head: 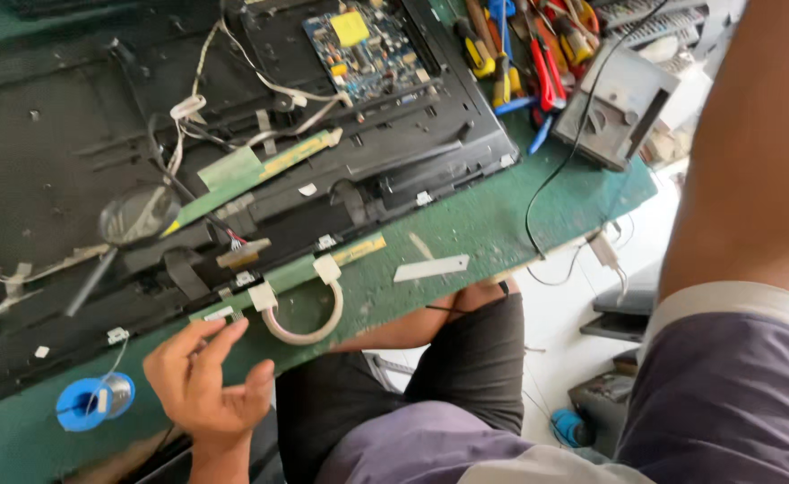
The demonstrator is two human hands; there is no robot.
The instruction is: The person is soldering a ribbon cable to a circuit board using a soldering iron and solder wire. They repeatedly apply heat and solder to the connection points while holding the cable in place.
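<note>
Head view: left hand (208, 381) fingers (220, 339) loosely open, empty, near blue solder spool (90, 403).

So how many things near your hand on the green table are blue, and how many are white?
Blue: 1, the round blue solder spool beside the left hand.
White: 2, the curved white ribbon cable loop and the flat white paper strip.
Total: 3.

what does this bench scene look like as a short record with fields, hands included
surface: green workbench
main item: opened flat-panel screen chassis, blue circuit board on it
left hand: empty, fingers spread, at the bench edge near a looped flat ribbon cable
right hand: out of view, only the arm shows
nearby: blue solder spool, pile of hand tools
</note>
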